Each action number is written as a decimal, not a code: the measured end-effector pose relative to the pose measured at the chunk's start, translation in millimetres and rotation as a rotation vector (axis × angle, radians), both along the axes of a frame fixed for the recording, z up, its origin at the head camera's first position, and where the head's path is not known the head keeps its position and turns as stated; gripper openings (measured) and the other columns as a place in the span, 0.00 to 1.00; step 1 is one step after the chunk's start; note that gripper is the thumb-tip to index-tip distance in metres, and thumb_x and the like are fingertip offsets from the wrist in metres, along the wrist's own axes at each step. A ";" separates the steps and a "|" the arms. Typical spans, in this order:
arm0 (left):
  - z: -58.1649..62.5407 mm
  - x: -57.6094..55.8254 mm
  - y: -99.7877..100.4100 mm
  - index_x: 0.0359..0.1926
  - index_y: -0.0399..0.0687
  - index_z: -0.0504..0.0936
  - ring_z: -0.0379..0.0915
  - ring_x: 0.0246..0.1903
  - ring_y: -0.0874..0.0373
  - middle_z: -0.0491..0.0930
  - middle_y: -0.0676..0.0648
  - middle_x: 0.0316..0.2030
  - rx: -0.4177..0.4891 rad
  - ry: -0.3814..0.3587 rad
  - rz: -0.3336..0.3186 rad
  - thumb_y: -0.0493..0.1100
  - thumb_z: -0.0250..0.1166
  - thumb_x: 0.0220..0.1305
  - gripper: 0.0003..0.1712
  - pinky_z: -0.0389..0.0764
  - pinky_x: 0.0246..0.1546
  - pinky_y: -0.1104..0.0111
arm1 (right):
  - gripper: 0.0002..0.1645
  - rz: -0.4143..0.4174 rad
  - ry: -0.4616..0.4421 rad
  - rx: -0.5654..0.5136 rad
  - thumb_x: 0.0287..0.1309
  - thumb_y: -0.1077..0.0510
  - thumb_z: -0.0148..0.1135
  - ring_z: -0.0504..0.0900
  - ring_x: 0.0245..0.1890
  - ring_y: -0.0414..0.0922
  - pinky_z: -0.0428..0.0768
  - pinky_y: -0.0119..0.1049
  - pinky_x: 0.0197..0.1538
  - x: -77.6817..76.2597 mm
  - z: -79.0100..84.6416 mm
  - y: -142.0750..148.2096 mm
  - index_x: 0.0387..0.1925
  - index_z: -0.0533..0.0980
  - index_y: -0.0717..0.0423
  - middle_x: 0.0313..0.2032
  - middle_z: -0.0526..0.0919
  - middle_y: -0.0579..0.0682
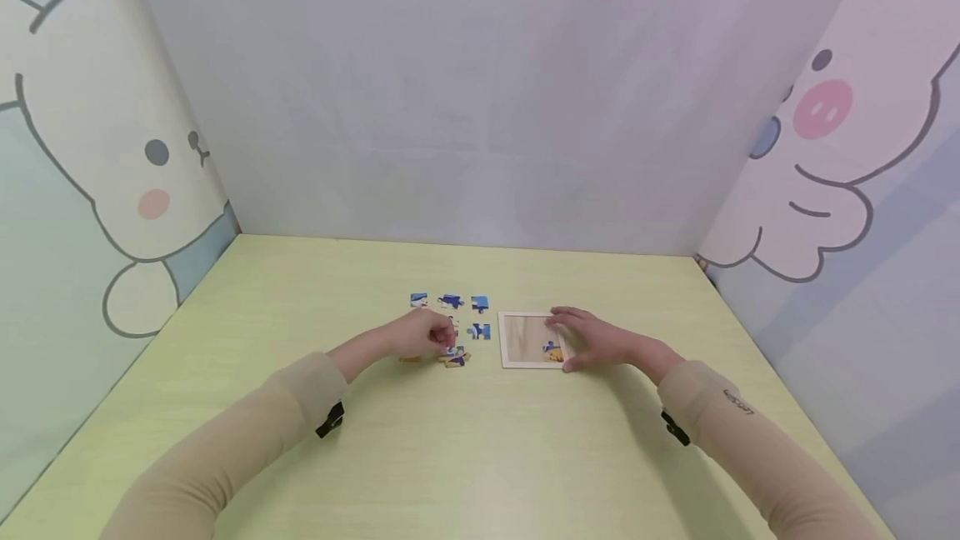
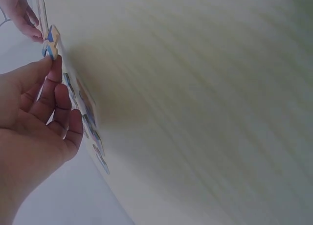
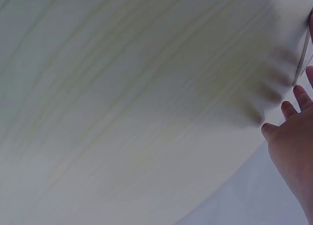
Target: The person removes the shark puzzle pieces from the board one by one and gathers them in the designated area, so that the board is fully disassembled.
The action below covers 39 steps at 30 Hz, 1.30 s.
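Note:
My left hand [image 1: 422, 334] pinches a jigsaw puzzle piece [image 2: 52, 39] between thumb and index finger. Blue and yellow-orange show on it, and in the left wrist view it stands nearly upright at the fingertips. Beneath and around this hand lie several loose puzzle pieces [image 1: 479, 332], some partly hidden by it. My right hand [image 1: 600, 340] holds the right end of a white-rimmed puzzle tray [image 1: 517, 365], thumb at the near corner and fingers at the far side. Inside the tray's lower right corner sits a blue and orange puzzle piece [image 1: 553, 353].
Three more pieces, among them a blue one [image 1: 480, 303], form a row behind the left hand. Everything lies on a pale yellow-green table [image 1: 480, 457]. A grey-white cloth wall [image 1: 465, 107] rises behind it, with cartoon-printed panels at both sides.

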<state>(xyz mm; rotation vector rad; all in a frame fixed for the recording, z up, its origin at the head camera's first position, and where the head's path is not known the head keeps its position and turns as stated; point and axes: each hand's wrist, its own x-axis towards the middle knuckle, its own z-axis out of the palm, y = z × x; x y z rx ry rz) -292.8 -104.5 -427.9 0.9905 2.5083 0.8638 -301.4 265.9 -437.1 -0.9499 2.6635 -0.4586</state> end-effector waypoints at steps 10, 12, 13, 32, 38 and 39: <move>-6.7 -5.6 -7.2 0.34 0.50 0.80 0.71 0.32 0.61 0.77 0.56 0.30 -0.002 -0.028 0.049 0.36 0.63 0.62 0.04 0.75 0.36 0.70 | 0.55 -0.020 -0.033 -0.018 0.46 0.38 0.70 0.48 0.71 0.61 0.51 0.59 0.67 -1.0 -1.2 3.6 0.69 0.57 0.57 0.71 0.52 0.58; -5.1 -6.6 -6.0 0.36 0.49 0.81 0.71 0.33 0.61 0.77 0.56 0.31 0.003 -0.020 0.047 0.36 0.63 0.62 0.03 0.75 0.37 0.70 | 0.55 -0.018 -0.024 -0.021 0.46 0.38 0.70 0.49 0.70 0.62 0.52 0.60 0.67 -0.3 -0.4 3.5 0.69 0.58 0.57 0.71 0.53 0.59; -4.0 -7.1 -5.0 0.36 0.49 0.81 0.71 0.33 0.61 0.78 0.56 0.31 0.002 -0.015 0.048 0.37 0.63 0.61 0.03 0.75 0.37 0.70 | 0.54 -0.019 -0.023 -0.022 0.46 0.39 0.70 0.49 0.70 0.62 0.52 0.60 0.67 -0.2 -0.1 3.4 0.69 0.58 0.57 0.71 0.53 0.59; 28.8 -18.9 58.7 0.50 0.46 0.78 0.71 0.52 0.49 0.79 0.44 0.49 0.109 0.023 -0.015 0.40 0.65 0.61 0.15 0.71 0.55 0.54 | 0.54 -0.030 -0.042 -0.037 0.46 0.39 0.70 0.49 0.70 0.61 0.51 0.60 0.67 0.8 -1.2 4.9 0.69 0.58 0.56 0.71 0.52 0.57; 25.3 -23.3 82.1 0.53 0.50 0.77 0.70 0.53 0.49 0.78 0.45 0.51 0.125 0.056 -0.001 0.45 0.66 0.61 0.19 0.71 0.54 0.55 | 0.54 -0.021 -0.012 -0.017 0.46 0.36 0.68 0.51 0.70 0.60 0.52 0.59 0.67 -2.8 -4.5 6.2 0.69 0.58 0.54 0.71 0.53 0.56; 23.7 -24.2 85.3 0.53 0.50 0.77 0.70 0.53 0.50 0.78 0.46 0.51 0.132 0.053 0.000 0.46 0.66 0.60 0.20 0.71 0.54 0.55 | 0.54 -0.022 -0.011 -0.013 0.46 0.36 0.68 0.51 0.70 0.59 0.52 0.59 0.67 -3.2 -4.7 6.3 0.70 0.58 0.53 0.72 0.53 0.55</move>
